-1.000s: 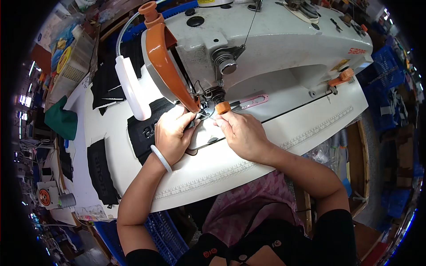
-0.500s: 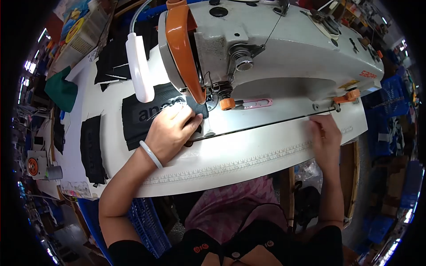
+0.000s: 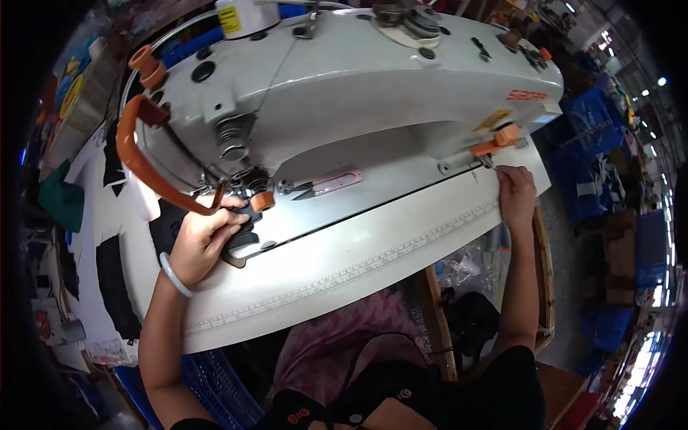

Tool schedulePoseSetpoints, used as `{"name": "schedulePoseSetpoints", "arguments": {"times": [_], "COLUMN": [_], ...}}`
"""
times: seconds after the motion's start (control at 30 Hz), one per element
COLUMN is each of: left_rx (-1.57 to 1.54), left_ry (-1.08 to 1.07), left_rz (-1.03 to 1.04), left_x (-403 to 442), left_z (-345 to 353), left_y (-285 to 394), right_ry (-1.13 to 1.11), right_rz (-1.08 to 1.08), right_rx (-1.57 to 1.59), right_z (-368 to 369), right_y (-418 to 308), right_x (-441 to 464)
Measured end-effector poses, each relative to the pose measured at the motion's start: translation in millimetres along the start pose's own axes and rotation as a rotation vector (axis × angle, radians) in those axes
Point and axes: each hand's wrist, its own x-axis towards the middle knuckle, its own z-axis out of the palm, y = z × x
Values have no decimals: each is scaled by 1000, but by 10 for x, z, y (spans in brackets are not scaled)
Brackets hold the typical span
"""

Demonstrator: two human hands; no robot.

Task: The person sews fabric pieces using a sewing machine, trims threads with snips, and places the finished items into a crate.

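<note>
At the needle end of the sewing machine (image 3: 344, 100), my left hand (image 3: 204, 240) is closed on the edge of a black fabric piece (image 3: 166, 228), its fingertips just below the orange guard (image 3: 147, 161). Part of the fabric lies hidden under that hand. My right hand (image 3: 517, 195) is at the far right of the machine bed, beside the small metal part (image 3: 487, 162) under the orange lever (image 3: 496, 142). Its fingers are bent together, and what they hold, if anything, is too small to tell. Pink-handled snips (image 3: 337, 183) lie on the bed.
A printed ruler (image 3: 344, 271) runs along the front of the white table. Another black fabric strip (image 3: 117, 287) and a green cloth (image 3: 61, 197) lie at the left. A white lamp (image 3: 142, 197) stands beside the guard. Blue crates (image 3: 591, 118) are at the right.
My right hand has left the needle area and moved to the right end of the bed. My left hand stays by the needle with the fabric. The view has shifted.
</note>
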Motion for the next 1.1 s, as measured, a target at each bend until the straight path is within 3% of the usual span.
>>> {"name": "schedulePoseSetpoints", "arguments": {"times": [0.1,0.2,0.37,0.53,0.7,0.93,1.03,1.1], "left_rx": [38,348,60,113,104,555,614,430], "left_ry": [16,84,11,14,-62,38,41,44], "left_rz": [69,165,111,122,76,196,229,177], "left_x": [-33,-45,-55,-59,-63,-113,-157,-159], "left_z": [23,25,43,41,16,33,80,98], "left_y": [-61,67,-109,-84,-115,59,95,2], "right_ry": [24,-15,-14,-7,-97,-31,-1,-13], "right_rz": [-20,-16,-3,31,-110,-169,-211,-203], "right_rx": [41,53,38,12,150,54,10,-25], "right_z": [90,110,103,75,-2,179,170,132], "right_y": [97,135,123,269,11,-243,-291,-346], "right_x": [24,30,6,-6,-18,41,48,36]}}
